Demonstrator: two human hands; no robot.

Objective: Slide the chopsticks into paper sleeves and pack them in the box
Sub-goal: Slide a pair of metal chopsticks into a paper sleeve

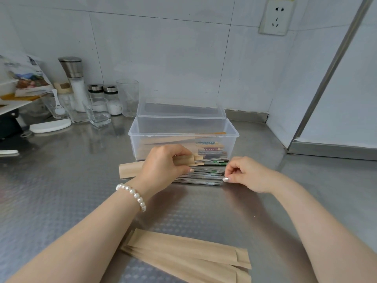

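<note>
Chopsticks (206, 174): metal ones in a loose row on the steel counter (61, 190), right in front of the box, ends pointing right, within easy reach of both hands.
Left hand (163, 166): fingers curled round a brown sleeve (130, 169), mouth end pinched at the thumb, and a pair is already partway in, shafts poking out to the right. Held flat and low, it looks, so the pair runs straight down the paper.
Right hand (244, 173): thumb and forefinger nipped together at the chopsticks' right ends. Whether they hold a stick or only touch it, I cannot tell; looks like the pushing end of the job.
Box (183, 137): clear plastic, lid (181, 109) thrown back, several filled sleeves lying inside already.
Spare sleeves (189, 256): empty stack near the body, fanned out, ready for the next pick.
Next: push the pair home, then lift into the box.
</note>
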